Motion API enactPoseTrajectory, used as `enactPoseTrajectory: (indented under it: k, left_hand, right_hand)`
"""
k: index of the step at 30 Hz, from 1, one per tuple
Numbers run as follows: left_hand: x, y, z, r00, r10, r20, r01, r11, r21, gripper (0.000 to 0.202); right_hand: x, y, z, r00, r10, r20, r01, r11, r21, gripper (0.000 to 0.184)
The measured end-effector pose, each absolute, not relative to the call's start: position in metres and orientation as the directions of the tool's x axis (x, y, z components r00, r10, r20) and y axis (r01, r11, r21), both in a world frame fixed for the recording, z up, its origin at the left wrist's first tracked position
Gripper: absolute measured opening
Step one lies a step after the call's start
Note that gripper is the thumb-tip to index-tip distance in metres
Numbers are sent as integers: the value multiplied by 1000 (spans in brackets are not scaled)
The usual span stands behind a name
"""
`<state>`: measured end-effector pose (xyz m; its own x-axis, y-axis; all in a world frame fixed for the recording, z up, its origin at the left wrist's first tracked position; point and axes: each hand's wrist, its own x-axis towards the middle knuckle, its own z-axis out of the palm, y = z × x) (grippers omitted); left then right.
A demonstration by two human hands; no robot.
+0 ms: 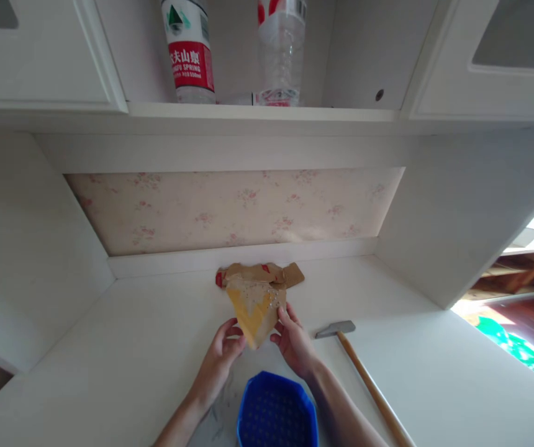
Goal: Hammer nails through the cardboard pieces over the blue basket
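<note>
A torn piece of brown paper or thin cardboard (253,310), with a yellow patch and small pale specks, is held between my two hands. My left hand (224,351) pinches it near the lower left corner. At its right edge, my right hand (295,341) grips it with the thumb on the front face. Crumpled brown cardboard with red marks (267,272) lies right behind it by the back wall; I cannot tell whether the two are joined. Below and between my wrists stands a blue plastic basket (311,422) with a perforated bottom.
A hammer-like tool with a grey metal head (335,328) and wooden handle (374,388) lies right of my right arm on the white surface (155,347). Overhead, an open cabinet shelf (248,118) holds plastic bottles (190,59). White side panels (425,205) stand on both sides.
</note>
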<state>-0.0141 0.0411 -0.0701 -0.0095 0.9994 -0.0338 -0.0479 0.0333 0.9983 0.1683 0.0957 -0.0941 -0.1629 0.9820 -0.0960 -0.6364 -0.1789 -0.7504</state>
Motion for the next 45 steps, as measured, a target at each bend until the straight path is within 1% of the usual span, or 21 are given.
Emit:
enactPoseTrajectory:
  k: [2,4,6,8,12,15,18,22,25,28,31,34,37,39,41,43,45]
  left_hand:
    - [-1,62,-67,93,995,-31,-178,47,983,58]
    - [13,76,-73,122,989,-89,-271,119,955,52]
    - [23,84,-85,93,985,-146,-333,169,928,53]
    - [29,89,-97,59,985,-164,-405,173,898,52]
    - [29,92,-105,56,977,-208,-544,204,814,41]
    - [26,92,-102,65,967,-247,-578,239,781,34]
    - [22,93,-101,49,960,-277,-597,250,762,32]
    - [21,94,-101,26,949,-315,-649,256,716,38]
    - [22,93,-100,50,954,-296,-671,252,697,42]
    - [22,92,-100,47,955,-294,-673,248,697,42]
    - [21,92,-100,34,947,-320,-679,257,688,37]
    - [20,93,-101,21,949,-316,-690,242,682,33]
    - [18,93,-101,37,949,-315,-680,255,688,30]
    - [18,92,-100,41,947,-319,-672,262,692,29]
    - [18,91,-99,27,947,-319,-672,254,695,28]
    - [19,91,-98,27,948,-317,-673,252,695,30]
    - [19,91,-97,38,950,-309,-669,254,699,33]
  right_hand:
    - [167,94,-95,-196,978,-75,-617,-182,-766,34]
    - [168,93,-97,-217,975,-54,-597,-176,-783,33]
    - [171,93,-98,-221,975,-36,-586,-162,-794,31]
    - [174,95,-99,-230,973,-27,-580,-160,-799,29]
    - [176,99,-99,-261,965,-27,-578,-179,-796,28]
    - [175,100,-100,-283,959,-28,-577,-194,-793,29]
    - [175,101,-103,-294,955,-35,-575,-206,-792,32]
    - [176,102,-107,-272,961,-49,-583,-205,-786,33]
    - [177,102,-109,-266,963,-49,-580,-200,-790,32]
    - [176,101,-109,-266,963,-48,-560,-195,-805,45]
    - [176,102,-112,-244,967,-66,-520,-188,-833,49]
    - [173,104,-116,-201,976,-79,-449,-164,-878,40]
    - [170,104,-120,-136,989,-49,-321,-91,-943,32]
    - [168,103,-122,-53,999,11,-204,0,-979,29]
    - [167,102,-124,34,994,102,-69,104,-992,22]
    - [168,100,-124,82,976,203,62,198,-978,14]
    - [170,98,-125,88,953,289,162,272,-948,12]
